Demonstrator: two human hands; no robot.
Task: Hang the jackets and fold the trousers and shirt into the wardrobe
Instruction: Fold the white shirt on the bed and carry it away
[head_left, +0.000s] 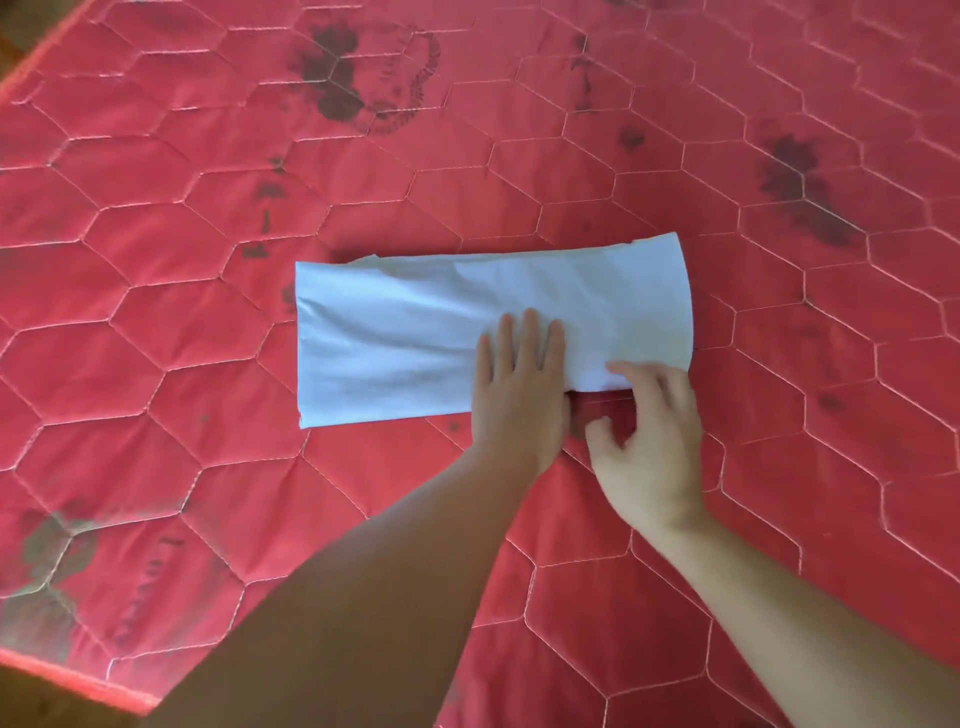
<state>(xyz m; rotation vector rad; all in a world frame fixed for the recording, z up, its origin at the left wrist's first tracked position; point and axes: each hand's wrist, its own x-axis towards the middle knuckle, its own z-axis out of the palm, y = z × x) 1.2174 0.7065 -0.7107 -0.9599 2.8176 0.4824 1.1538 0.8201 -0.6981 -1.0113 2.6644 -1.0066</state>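
A white shirt, folded into a long flat strip, lies across the middle of a red quilted mattress. My left hand rests flat on the strip's near edge, right of its middle, fingers together and pointing away from me. My right hand is at the strip's near right corner with fingers spread; its fingertips touch the lower edge of the cloth and the thumb hangs free over the mattress. Neither hand has a closed grasp on the shirt. No jackets, trousers or wardrobe are in view.
The mattress has hexagon stitching and several dark stains at the back and left. Its near-left edge and far-left corner border a wooden floor. Red mattress surface surrounds the shirt on all sides.
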